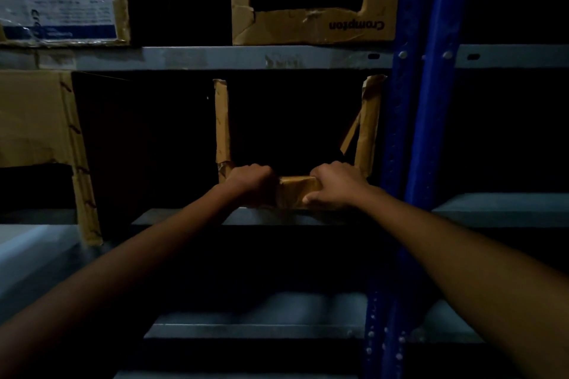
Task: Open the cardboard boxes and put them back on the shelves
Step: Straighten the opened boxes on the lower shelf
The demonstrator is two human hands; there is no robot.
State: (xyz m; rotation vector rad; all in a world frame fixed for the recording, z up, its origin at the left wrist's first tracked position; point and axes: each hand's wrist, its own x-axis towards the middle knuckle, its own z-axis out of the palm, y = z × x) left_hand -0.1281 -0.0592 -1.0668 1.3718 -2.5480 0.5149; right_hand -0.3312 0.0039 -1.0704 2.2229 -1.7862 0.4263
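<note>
A brown cardboard box (297, 192) with its front cut open stands on the middle shelf (184, 218), close to the blue upright. Both hands hold its low front rim. My left hand (251, 183) grips the rim's left part with curled fingers. My right hand (334, 184) grips the right part, fingers over the top edge and thumb on the front face. The box's inside is dark and hidden. Its two taped side strips rise toward the shelf above.
Above, an opened "Crompton" box (314, 26) and a labelled box (61, 3) sit on the upper grey shelf (215, 57). Another opened box (40, 120) stands at the left. A blue steel upright (421, 101) runs down on the right. Lower shelves (255, 329) lie below.
</note>
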